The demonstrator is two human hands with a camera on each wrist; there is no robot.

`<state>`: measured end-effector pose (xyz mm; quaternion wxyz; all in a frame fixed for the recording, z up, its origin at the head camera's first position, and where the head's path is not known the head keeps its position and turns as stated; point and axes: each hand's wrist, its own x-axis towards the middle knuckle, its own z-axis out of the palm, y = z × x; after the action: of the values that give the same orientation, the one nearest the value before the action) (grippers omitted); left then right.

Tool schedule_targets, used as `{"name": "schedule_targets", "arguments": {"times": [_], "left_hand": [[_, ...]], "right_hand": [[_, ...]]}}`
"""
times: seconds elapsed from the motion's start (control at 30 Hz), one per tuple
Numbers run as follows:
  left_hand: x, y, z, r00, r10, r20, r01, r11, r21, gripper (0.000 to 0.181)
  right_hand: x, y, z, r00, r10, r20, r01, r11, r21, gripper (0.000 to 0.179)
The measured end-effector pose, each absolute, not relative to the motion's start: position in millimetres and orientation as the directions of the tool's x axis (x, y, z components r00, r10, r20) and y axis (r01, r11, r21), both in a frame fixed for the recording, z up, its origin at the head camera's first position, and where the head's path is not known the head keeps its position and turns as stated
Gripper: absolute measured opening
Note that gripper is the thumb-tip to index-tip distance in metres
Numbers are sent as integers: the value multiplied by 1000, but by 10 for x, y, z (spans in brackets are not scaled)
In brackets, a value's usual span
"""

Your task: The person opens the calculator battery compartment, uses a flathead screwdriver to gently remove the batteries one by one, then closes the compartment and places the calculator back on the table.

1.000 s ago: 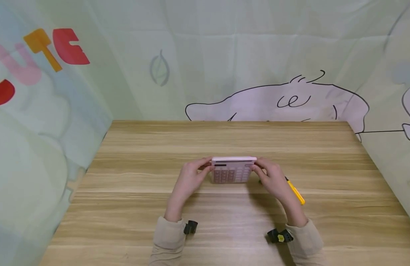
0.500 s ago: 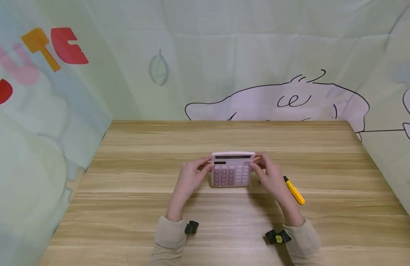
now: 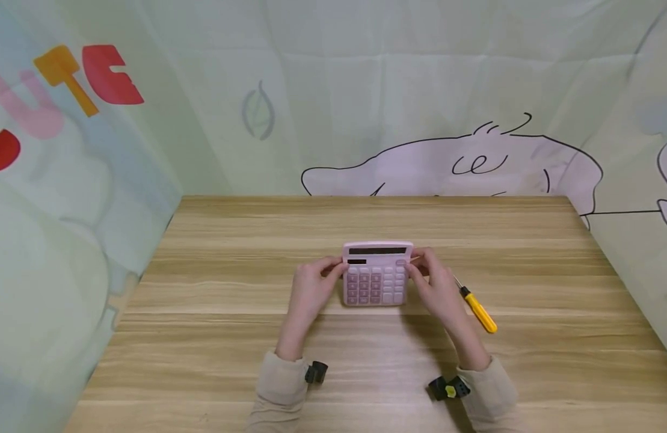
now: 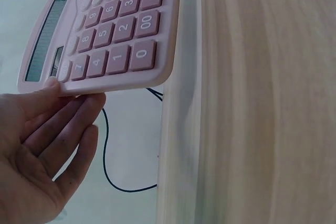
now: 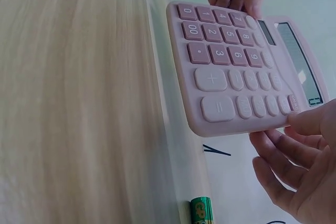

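We find one pink calculator (image 3: 377, 274) at the centre of the frame, keys up, its rear edge apparently raised off the desk (image 3: 230, 337), not yet laid flat. The left hand (image 3: 310, 287) and right hand (image 3: 437, 287) pinch its sides. Right of them lie one yellow screwdriver (image 3: 478, 308) and one green battery (image 5: 201, 209).

Overhead head view, close wrist views

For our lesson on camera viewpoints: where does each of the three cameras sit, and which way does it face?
Head: above, looking forward and down at the table; both forearms show.
Left wrist: beside the left hand, facing the calculator.
Right wrist: beside the right hand, facing the keypad; a green battery shows.
All three share the calculator.
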<state>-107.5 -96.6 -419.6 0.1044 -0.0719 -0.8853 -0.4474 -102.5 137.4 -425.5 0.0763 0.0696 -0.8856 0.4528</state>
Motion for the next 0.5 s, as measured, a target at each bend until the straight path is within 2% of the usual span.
{"name": "schedule_targets", "arguments": {"times": [0.13, 0.3, 0.5], "left_hand": [[-1088, -942, -4205, -978, -32, 208, 153, 570, 807, 21], [-1084, -904, -4207, -980, -159, 121, 31, 477, 878, 22], [-1083, -871, -4212, -973, -204, 108, 1, 467, 884, 23]], "right_hand": [[-1017, 1377, -4250, -975, -75, 210, -214, 579, -787, 24], [-1018, 1359, -4257, -969, -114, 221, -247, 545, -801, 31], [-1024, 1338, -4266, -970, -138, 199, -242, 521, -819, 37]]}}
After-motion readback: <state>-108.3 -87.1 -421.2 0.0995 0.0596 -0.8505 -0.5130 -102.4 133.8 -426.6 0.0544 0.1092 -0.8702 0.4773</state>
